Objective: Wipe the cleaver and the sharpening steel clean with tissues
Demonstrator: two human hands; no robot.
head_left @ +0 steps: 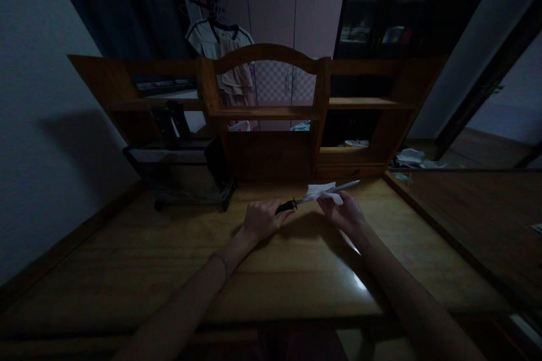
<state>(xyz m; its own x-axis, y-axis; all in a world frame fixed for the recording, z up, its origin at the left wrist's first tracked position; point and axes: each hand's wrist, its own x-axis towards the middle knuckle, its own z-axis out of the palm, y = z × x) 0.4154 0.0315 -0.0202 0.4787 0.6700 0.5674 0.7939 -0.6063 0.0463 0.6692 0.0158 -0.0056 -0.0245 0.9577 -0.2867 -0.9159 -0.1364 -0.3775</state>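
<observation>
My left hand (263,220) is closed around the black handle of a slim metal blade (349,185), which has a small crossguard where the handle ends. The blade slants up to the right, and its tip points away from me. My right hand (342,213) pinches a folded white tissue (320,189) against the middle of the blade. Part of the blade is hidden under the tissue, and the tip sticks out beyond it. Both hands are above the wooden desk top (271,287). Dim light keeps me from telling the blade's exact kind.
A wooden shelf unit (271,113) stands along the desk's back edge. At the back left sits a dark-framed box (182,180) with two black upright pieces on top. A wall (55,124) borders the left side. White crumpled items (410,156) lie beyond the desk's right edge.
</observation>
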